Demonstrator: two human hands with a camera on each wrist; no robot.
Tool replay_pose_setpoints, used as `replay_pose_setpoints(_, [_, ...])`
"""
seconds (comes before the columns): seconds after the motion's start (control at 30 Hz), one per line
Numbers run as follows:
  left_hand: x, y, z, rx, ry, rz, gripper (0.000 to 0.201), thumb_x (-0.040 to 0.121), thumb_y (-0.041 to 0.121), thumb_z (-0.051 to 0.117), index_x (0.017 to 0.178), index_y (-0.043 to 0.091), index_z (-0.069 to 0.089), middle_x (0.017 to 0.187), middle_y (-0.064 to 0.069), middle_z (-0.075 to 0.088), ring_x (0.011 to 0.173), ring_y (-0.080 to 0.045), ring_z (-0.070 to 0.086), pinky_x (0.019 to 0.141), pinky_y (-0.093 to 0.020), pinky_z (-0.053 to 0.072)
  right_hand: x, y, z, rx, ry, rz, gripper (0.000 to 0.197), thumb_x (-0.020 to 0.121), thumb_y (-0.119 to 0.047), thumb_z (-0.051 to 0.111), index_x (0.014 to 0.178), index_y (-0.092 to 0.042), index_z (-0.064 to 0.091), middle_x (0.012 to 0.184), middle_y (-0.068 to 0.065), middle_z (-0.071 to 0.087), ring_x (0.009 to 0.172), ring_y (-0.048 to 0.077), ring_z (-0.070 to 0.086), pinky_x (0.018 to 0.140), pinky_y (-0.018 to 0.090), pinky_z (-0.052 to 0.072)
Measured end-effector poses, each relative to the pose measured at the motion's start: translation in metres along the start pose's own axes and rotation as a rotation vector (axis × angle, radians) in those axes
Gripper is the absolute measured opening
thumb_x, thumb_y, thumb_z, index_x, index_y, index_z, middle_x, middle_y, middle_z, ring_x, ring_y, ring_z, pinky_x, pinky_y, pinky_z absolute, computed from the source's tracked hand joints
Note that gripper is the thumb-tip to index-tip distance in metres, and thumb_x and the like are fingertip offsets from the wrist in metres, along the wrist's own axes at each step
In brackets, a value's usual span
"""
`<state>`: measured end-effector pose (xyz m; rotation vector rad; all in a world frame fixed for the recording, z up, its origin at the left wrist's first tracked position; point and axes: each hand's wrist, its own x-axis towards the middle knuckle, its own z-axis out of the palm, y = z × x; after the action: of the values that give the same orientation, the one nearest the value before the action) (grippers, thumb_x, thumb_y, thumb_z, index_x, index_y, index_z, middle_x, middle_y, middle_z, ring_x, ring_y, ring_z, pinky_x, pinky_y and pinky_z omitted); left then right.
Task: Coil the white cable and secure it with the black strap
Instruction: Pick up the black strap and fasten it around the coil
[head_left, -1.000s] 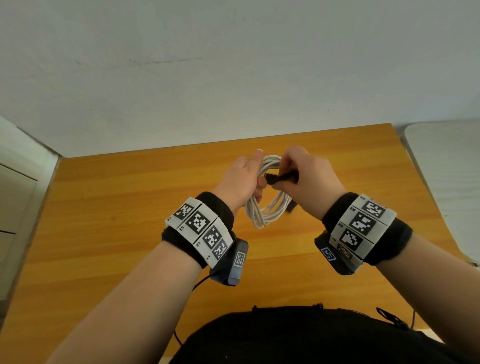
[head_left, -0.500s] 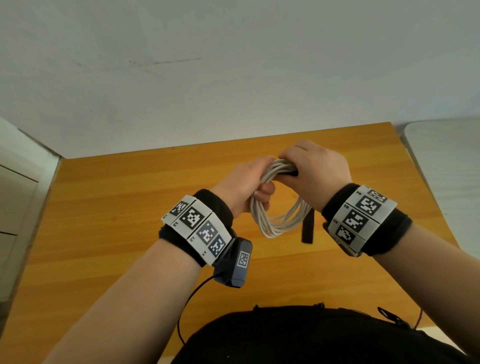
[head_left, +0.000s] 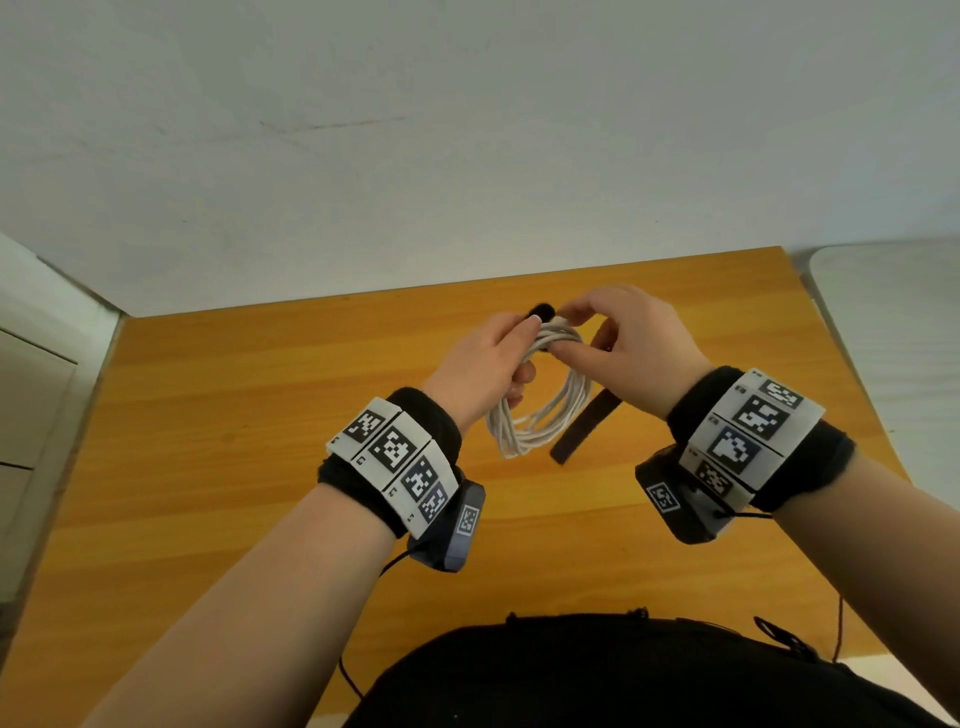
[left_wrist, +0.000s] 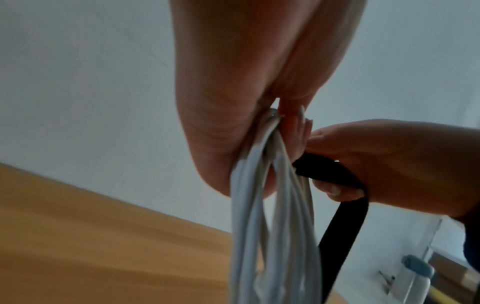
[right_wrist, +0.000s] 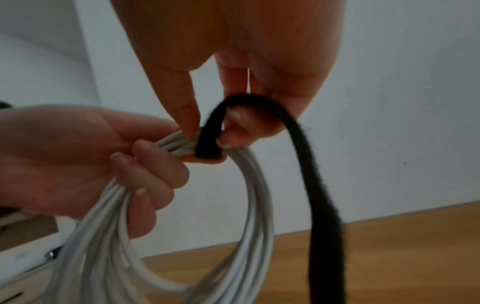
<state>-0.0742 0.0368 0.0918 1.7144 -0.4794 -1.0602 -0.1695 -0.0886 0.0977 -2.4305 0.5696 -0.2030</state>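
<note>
1. Left hand (head_left: 485, 366) grips the coil (head_left: 540, 415) above the table (head_left: 208, 441).
2. Right hand (head_left: 631, 345) pinches the strap (right_wrist: 210, 133) against the bundle — tail hanging.
3. Wrap tight, overlap squarely — loops stay gathered.

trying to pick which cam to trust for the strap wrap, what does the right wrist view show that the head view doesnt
Only the right wrist view: the black strap bent over the top of the white cable coil, the right hand's fingers pinching it there, and the left hand's fingers curled round the strands.

Only the head view: both wristbands with markers, the whole wooden table, and the strap's free tail hanging above it.

Both: the left hand gripping the coil, the right hand working the strap, which is not yet closed.
</note>
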Motion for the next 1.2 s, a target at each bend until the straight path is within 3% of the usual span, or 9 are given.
replay_pose_setpoints(0.1, [0.001,0.002,0.0,0.086,0.024,0.072,0.03,0.101,0.029,0.037,0.123,0.014,0.052,0.059,0.003,0.042,0.045,-0.008,0.037,0.053,-0.026,0.034,0.002,-0.002,0.001,0.042,-0.086,0.037,0.028,0.088,-0.034,0.054,0.112,-0.021,0.063,0.104,0.0,0.059,0.085,0.016,0.055,0.063,0.014,0.038])
replay_pose_setpoints(0.23, [0.001,0.004,-0.003,0.224,0.004,0.127,0.025,0.101,0.029,0.037,0.113,0.016,0.055,0.059,0.004,0.044,0.049,-0.01,0.037,0.052,-0.025,0.033,0.005,-0.004,0.0,0.362,-0.078,0.178,0.025,0.09,-0.036,0.053,0.099,-0.018,0.069,0.092,0.005,0.067,0.088,0.023,0.061,0.077,0.037,0.048])
replay_pose_setpoints(0.4, [-0.001,0.002,0.001,0.455,-0.034,0.174,0.028,0.1,0.029,0.037,0.11,0.012,0.057,0.066,0.006,0.048,0.055,-0.01,0.042,0.056,-0.024,0.035,0.006,0.0,0.002,0.322,0.088,0.237,0.033,0.084,-0.038,0.063,0.078,-0.006,0.068,0.06,0.0,0.054,0.055,0.012,0.047,0.052,0.023,0.039])
replay_pose_setpoints(0.57, [0.002,0.0,0.005,0.558,-0.012,0.183,0.03,0.1,0.031,0.036,0.118,0.014,0.054,0.07,0.007,0.049,0.059,-0.007,0.044,0.055,-0.023,0.033,0.006,-0.001,0.002,0.342,0.082,0.295,0.037,0.091,-0.034,0.054,0.079,0.0,0.062,0.053,-0.003,0.038,0.048,0.01,0.034,0.048,0.021,0.028])
replay_pose_setpoints(0.73, [0.006,0.0,0.004,0.398,0.043,0.168,0.028,0.101,0.028,0.035,0.117,0.014,0.053,0.068,0.004,0.047,0.057,-0.01,0.041,0.058,-0.025,0.034,-0.001,-0.003,0.007,0.434,-0.015,0.363,0.038,0.093,-0.029,0.05,0.06,-0.011,0.054,0.056,0.001,0.037,0.05,0.012,0.034,0.047,0.023,0.028])
replay_pose_setpoints(0.87, [0.006,-0.002,0.008,0.132,0.044,0.076,0.03,0.101,0.03,0.035,0.11,0.009,0.054,0.066,0.0,0.044,0.053,-0.012,0.037,0.055,-0.027,0.033,-0.003,-0.003,0.008,0.383,-0.048,0.345,0.032,0.092,-0.026,0.052,0.066,-0.007,0.052,0.049,-0.002,0.027,0.035,0.006,0.024,0.036,0.014,0.022])
replay_pose_setpoints(0.97, [0.006,-0.005,0.01,0.07,0.065,0.067,0.038,0.098,0.036,0.041,0.112,0.005,0.058,0.063,0.001,0.044,0.051,-0.012,0.037,0.053,-0.026,0.033,-0.003,-0.003,0.009,0.372,-0.043,0.309,0.032,0.09,-0.027,0.054,0.063,-0.008,0.055,0.051,-0.001,0.034,0.044,0.011,0.03,0.044,0.02,0.027])
replay_pose_setpoints(1.13, [0.012,-0.009,0.003,0.016,0.112,0.061,0.033,0.097,0.028,0.047,0.117,0.005,0.059,0.059,0.003,0.044,0.041,-0.006,0.038,0.052,-0.026,0.035,-0.009,0.001,0.018,0.509,0.112,0.323,0.019,0.09,-0.028,0.055,0.083,-0.011,0.059,0.069,-0.001,0.056,0.063,0.014,0.051,0.064,0.032,0.046])
replay_pose_setpoints(1.2, [0.012,-0.01,0.0,-0.05,0.125,0.045,0.031,0.097,0.028,0.049,0.116,0.006,0.06,0.057,0.005,0.043,0.041,-0.006,0.037,0.053,-0.026,0.036,-0.015,0.004,0.022,0.498,0.094,0.338,0.015,0.091,-0.028,0.054,0.087,-0.016,0.063,0.077,-0.003,0.063,0.071,0.014,0.059,0.066,0.028,0.049])
